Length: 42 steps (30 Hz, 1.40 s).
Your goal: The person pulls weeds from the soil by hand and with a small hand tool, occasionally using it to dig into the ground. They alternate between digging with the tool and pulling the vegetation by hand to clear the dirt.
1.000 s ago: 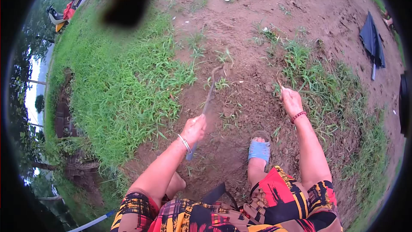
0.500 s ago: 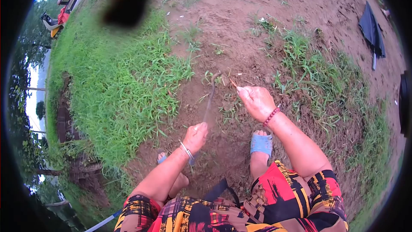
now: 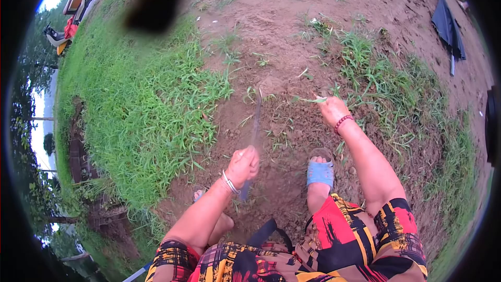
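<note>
Head view: left hand (image 3: 244, 164) fisted around the weeding tool (image 3: 255, 125), its tip reaching soil (image 3: 276, 68) at 12 o'clock for leverage, while right hand (image 3: 333, 110), at 2 o'clock, pinches a grass sprig (image 3: 309, 100) clear of the tool.

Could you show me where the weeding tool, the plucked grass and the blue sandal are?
weeding tool (image 3: 255, 122): head view, on the thin metal shaft above the left hand (image 3: 243, 164).
plucked grass (image 3: 312, 100): head view, on the blades pinched by the right hand (image 3: 333, 110).
blue sandal (image 3: 319, 173): head view, on its strap.
</note>
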Available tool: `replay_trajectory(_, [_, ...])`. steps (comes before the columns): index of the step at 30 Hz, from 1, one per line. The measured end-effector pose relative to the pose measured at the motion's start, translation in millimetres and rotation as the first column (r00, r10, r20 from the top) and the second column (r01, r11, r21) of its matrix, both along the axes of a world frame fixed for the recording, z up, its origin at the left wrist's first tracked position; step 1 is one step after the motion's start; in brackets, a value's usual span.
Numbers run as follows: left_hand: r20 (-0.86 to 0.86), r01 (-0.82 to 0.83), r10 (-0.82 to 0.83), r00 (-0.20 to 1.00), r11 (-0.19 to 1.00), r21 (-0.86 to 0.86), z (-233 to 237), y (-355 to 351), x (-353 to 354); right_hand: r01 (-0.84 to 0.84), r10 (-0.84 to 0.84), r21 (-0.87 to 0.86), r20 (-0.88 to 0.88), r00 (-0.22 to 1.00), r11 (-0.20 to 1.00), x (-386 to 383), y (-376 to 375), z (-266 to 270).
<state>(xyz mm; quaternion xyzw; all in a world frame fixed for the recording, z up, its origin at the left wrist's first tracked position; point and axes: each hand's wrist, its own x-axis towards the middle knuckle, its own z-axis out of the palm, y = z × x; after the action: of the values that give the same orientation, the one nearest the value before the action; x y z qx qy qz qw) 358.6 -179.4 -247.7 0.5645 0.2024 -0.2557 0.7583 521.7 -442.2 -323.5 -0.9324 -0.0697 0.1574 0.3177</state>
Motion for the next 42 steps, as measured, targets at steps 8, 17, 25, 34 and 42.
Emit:
replay_trajectory(8, [0.014, -0.025, 0.023, 1.0, 0.993, 0.117, -18.9, 10.9, -9.5, -0.073, 0.031, 0.55, 0.085, 0.996, 0.832, -46.4, 49.2, 116.0])
replay_trajectory(17, [0.034, -0.099, 0.094, 0.995, 0.977, 0.186, -17.6, -6.0, -22.2, -0.151, 0.134, 0.183, 0.1, 0.986, 0.971, -51.0, 70.2, 90.7])
replay_trajectory(25, [-0.068, 0.019, -0.016, 0.998, 0.999, 0.044, -6.1, 10.0, -23.0, -0.255, 0.198, -0.262, -0.225, 0.954, 0.931, 4.4, 21.0, 34.3])
replay_trajectory(34, [-0.137, -0.16, 0.158, 0.978, 0.987, 0.0, -6.4, 27.1, -23.1, -0.184, 0.119, -0.491, -0.162, 0.98, 0.852, 6.3, -38.1, 79.2])
replay_trajectory(42, [-0.165, -0.155, 0.196, 0.967, 0.961, 0.23, -27.8, 24.3, -39.0, -0.261, 0.265, -0.668, -0.099, 0.959, 0.697, 40.9, -23.8, 75.3])
